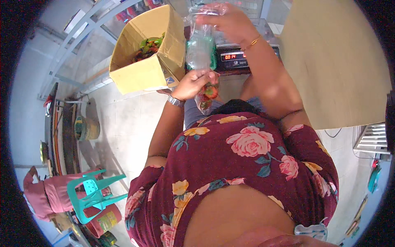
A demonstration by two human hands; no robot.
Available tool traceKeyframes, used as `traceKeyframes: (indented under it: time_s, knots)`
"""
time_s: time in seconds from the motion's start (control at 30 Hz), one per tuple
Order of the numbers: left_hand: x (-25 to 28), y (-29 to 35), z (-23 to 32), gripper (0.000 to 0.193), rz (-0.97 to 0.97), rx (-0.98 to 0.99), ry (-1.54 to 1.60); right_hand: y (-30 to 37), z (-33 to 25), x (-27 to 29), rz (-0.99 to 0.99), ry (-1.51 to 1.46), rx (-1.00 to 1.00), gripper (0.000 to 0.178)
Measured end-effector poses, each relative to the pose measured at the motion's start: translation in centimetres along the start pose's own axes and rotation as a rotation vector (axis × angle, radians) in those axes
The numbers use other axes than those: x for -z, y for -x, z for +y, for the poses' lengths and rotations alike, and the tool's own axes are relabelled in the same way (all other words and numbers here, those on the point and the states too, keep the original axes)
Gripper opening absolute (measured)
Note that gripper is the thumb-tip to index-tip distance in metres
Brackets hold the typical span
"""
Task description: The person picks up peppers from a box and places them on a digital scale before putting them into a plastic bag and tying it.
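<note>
A clear plastic bag [200,49] hangs upright in front of me, with red and green chillies in its bottom [207,94]. My right hand [224,18], a gold bracelet on its wrist, grips the top of the bag. Lower down, my left hand [196,82], with a watch on its wrist, closes around the bag just above the chillies. Both hands are beside a tilted cardboard box [152,72] that holds more red and green chillies [149,46].
A digital scale [234,57] with a red lit display stands behind the bag. A pale wooden tabletop [337,61] fills the right. On the tiled floor at left lie a green plastic chair [92,193], buckets and a woven basket [86,128].
</note>
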State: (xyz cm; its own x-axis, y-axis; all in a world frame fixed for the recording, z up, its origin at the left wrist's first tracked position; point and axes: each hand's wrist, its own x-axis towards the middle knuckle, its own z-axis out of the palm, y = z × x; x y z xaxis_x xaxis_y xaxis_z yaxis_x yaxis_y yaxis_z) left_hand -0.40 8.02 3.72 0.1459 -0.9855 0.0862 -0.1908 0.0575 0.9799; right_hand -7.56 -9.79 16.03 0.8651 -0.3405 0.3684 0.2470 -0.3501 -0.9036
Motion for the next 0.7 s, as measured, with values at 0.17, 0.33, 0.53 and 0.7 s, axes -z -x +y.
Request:
traceKeyframes:
  time_s: [0.17,0.33,0.53,0.7]
  knots:
    - [0.4,0.0,1.8,0.032,0.089,-0.018,0.295,-1.1,1.0,3.8,0.103,-0.446,0.022,0.021]
    - [1.9,0.2,1.2,0.029,0.172,-0.267,0.928,1.0,2.7,7.8,0.401,-0.820,0.207,0.005]
    - [2.8,0.3,-0.3,0.015,0.278,-0.355,0.997,9.3,2.1,-1.2,-0.055,0.251,0.326,0.020]
    - [2.0,-0.7,0.3,0.017,0.285,-0.362,0.982,12.1,4.4,-5.8,-0.308,0.547,0.652,0.017]
